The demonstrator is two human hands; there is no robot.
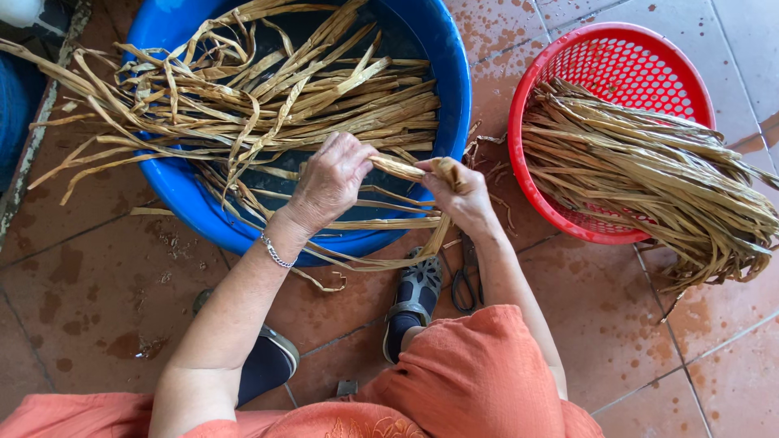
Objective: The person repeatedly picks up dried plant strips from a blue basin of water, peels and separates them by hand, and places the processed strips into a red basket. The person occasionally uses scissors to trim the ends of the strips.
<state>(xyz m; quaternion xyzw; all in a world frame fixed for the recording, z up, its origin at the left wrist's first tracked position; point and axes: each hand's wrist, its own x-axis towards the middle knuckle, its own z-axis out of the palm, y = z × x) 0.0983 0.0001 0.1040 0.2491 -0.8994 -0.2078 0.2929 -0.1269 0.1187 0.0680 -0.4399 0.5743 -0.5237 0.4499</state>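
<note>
Leaf strip (403,168) | left hand (331,180), right hand (461,195) fingers clamped on it | above blue basin (451,73)

Basin (454,73): bright blue
Basket (531,105): red, holed mesh
Leaf strips (324,97): straw-tan
Floor tiles (97,284): terracotta, wet-spotted
Clothing (479,373): orange
Bracelet (274,253): silver

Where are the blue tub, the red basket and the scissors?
blue tub (451,61): head view, on its right rim.
red basket (531,195): head view, on its lower left wall.
scissors (464,285): head view, on the handles.
</note>
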